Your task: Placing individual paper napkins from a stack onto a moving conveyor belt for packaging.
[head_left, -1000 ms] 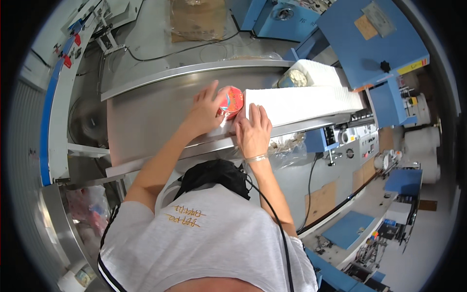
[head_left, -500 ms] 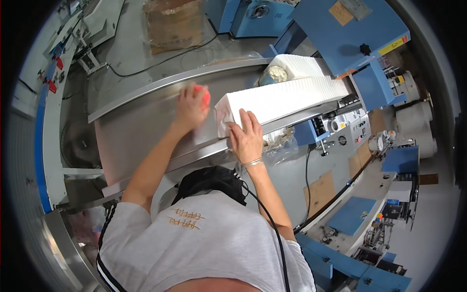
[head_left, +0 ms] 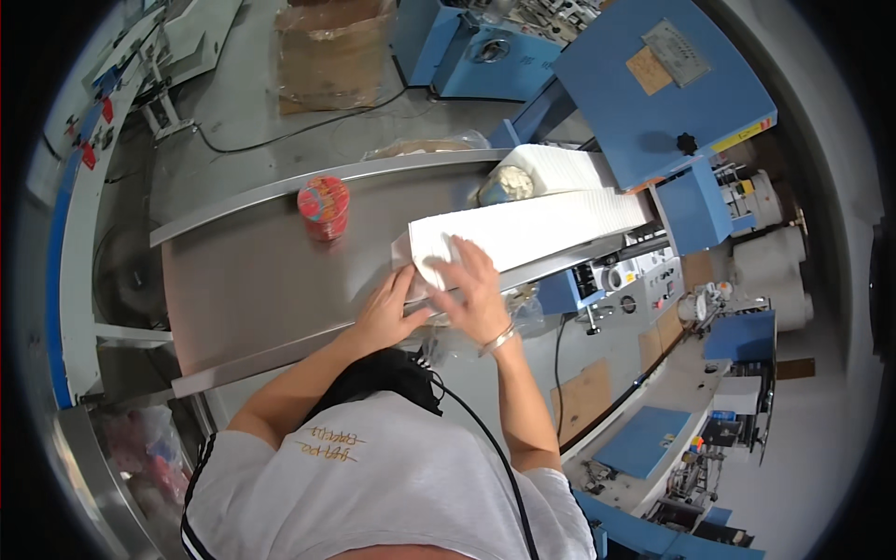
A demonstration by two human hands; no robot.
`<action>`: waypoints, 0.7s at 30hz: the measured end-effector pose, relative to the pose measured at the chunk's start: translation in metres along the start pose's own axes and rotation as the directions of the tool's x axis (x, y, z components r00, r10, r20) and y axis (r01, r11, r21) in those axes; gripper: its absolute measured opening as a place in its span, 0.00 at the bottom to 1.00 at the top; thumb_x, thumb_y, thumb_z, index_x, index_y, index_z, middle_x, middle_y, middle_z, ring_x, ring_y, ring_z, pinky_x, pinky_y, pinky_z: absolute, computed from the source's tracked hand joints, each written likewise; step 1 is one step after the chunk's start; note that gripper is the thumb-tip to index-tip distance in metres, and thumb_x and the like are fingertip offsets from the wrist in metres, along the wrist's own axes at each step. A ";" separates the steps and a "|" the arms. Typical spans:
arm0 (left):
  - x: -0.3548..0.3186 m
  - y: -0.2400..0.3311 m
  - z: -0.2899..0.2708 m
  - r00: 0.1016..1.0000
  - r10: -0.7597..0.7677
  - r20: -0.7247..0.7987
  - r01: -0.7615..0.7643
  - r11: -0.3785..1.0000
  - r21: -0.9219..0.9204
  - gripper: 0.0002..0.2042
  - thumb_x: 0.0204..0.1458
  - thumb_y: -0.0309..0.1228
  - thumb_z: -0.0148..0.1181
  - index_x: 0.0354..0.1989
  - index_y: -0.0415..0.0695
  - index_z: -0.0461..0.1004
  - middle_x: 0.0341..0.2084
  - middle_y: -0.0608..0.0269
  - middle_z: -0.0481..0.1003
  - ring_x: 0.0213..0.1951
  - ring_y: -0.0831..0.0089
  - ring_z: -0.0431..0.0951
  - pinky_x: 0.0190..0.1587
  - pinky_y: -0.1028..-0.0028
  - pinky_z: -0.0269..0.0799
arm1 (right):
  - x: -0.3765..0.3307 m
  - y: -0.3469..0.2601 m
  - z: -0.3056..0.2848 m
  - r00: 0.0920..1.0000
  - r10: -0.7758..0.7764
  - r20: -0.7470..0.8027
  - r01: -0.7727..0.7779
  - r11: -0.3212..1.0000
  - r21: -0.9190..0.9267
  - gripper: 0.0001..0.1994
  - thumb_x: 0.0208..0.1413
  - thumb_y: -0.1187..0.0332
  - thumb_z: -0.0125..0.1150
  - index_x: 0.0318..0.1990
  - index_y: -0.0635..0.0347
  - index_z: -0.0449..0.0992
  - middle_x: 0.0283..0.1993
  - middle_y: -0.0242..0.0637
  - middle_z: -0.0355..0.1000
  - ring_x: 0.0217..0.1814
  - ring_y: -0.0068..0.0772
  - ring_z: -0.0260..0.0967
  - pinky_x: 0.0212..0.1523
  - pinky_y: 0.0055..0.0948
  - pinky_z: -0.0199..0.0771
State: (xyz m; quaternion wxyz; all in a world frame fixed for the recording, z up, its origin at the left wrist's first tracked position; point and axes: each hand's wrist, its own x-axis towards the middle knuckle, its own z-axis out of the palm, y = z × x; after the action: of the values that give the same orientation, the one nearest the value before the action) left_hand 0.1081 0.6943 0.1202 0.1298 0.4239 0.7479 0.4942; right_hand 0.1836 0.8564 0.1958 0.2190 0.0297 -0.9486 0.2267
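On the metal trough (head_left: 271, 280), a long row of white folded paper, like napkins (head_left: 523, 229), runs back to the blue machine. My left hand (head_left: 385, 315) is at the row's left end, fingers stretched out with the tips against the end sheets. Just right of it, my right hand (head_left: 474, 291) is over the front side of the row, fingers spread and slightly blurred. It grips nothing that I can see. A red cylinder with a patterned top (head_left: 324, 207) stands near the trough's far rail, apart from both hands.
A second white paper row (head_left: 569, 170) lies behind, with a clear bag of pale pieces (head_left: 509, 185) at its end. The blue machine (head_left: 663, 84) stands at the right. A cardboard box (head_left: 333, 56) sits on the floor beyond, near a black cable (head_left: 299, 138).
My left hand has let go of the red cylinder, now standing on the trough, and moved right to the row's end. My right hand's fingers have spread. The view has shifted slightly.
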 end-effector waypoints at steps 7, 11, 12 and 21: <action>0.003 0.002 0.010 0.997 -0.002 -0.079 0.015 0.987 0.162 0.29 0.51 0.37 0.58 0.57 0.34 0.57 0.47 0.42 0.66 0.47 0.45 0.69 0.49 0.58 0.67 | 0.071 0.097 -0.018 0.891 0.434 -0.135 -0.453 0.830 -0.324 0.19 0.45 0.63 0.64 0.45 0.55 0.72 0.46 0.48 0.72 0.53 0.52 0.65 0.51 0.46 0.64; 0.003 0.005 0.009 0.996 0.004 -0.087 0.011 0.985 0.172 0.28 0.51 0.38 0.58 0.56 0.34 0.58 0.47 0.42 0.67 0.46 0.46 0.70 0.49 0.59 0.67 | 0.098 0.144 -0.027 0.658 0.753 -0.016 -0.600 0.511 -0.615 0.29 0.50 0.48 0.57 0.56 0.56 0.65 0.51 0.48 0.72 0.58 0.52 0.63 0.58 0.47 0.56; 0.003 0.006 0.009 0.996 0.015 -0.091 0.001 0.986 0.166 0.28 0.51 0.38 0.58 0.56 0.34 0.58 0.46 0.42 0.67 0.46 0.47 0.70 0.49 0.59 0.67 | 0.101 0.150 -0.027 0.600 0.800 0.009 -0.589 0.449 -0.672 0.31 0.51 0.46 0.55 0.58 0.56 0.64 0.53 0.48 0.71 0.59 0.51 0.62 0.60 0.46 0.54; 0.002 0.007 0.007 0.996 -0.001 -0.094 0.016 0.987 0.158 0.28 0.50 0.36 0.59 0.56 0.34 0.58 0.47 0.42 0.67 0.47 0.46 0.69 0.49 0.58 0.67 | 0.129 0.148 -0.010 0.462 0.886 0.038 -0.552 0.321 -0.769 0.42 0.44 0.41 0.63 0.63 0.57 0.59 0.58 0.46 0.68 0.66 0.47 0.58 0.65 0.49 0.47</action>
State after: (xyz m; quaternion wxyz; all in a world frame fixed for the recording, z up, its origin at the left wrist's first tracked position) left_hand 0.1144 0.7012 0.1234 0.0627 0.4060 0.7919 0.4518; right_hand 0.0481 0.9985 0.1972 -0.1471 -0.4398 -0.8835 -0.0658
